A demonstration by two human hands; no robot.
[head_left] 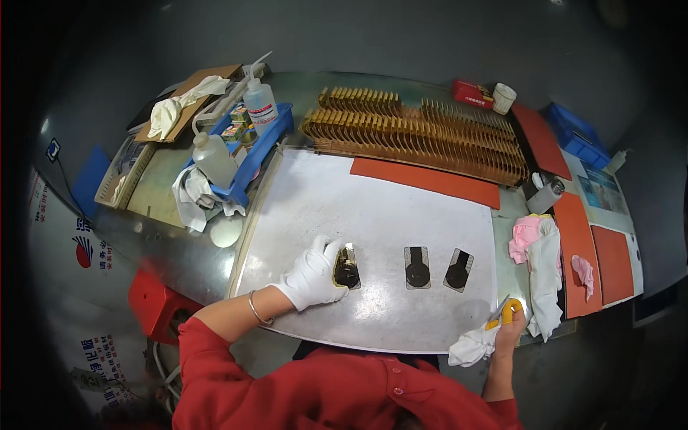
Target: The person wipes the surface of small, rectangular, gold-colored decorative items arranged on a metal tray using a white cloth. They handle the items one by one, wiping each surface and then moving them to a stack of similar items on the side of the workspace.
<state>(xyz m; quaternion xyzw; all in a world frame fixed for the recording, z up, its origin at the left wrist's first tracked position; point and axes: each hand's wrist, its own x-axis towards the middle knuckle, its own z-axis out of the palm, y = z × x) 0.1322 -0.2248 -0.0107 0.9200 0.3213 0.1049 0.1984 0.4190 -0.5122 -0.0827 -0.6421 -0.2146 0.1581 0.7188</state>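
The left hand (pixel 313 276), in a white glove, lies on the grey metal plate (pixel 322 208) that covers the middle of the desk (pixel 165 251), near the plate's front left part. Its fingers curl over the left edge of a small rectangular piece with a dark round part (pixel 347 271), pressing on it. Two more pieces of the same kind lie to its right on the plate, the middle piece (pixel 417 267) and the right piece (pixel 459 270), each apart from the others.

The right hand (pixel 506 324) is at the front right corner of the plate, closed around a yellow-handled tool (pixel 507 310) together with a crumpled white cloth (pixel 473 347).

Along the back edge of the desk stand rows of gold-coloured flat parts (pixel 423 136), with an orange mat (pixel 426 179) in front of them. At the back left, a blue tray (pixel 254 154) holds a clear squeeze bottle (pixel 213 159) and a dispenser bottle (pixel 259 100). Pink and white cloths (pixel 537 251) lie by the right edge.
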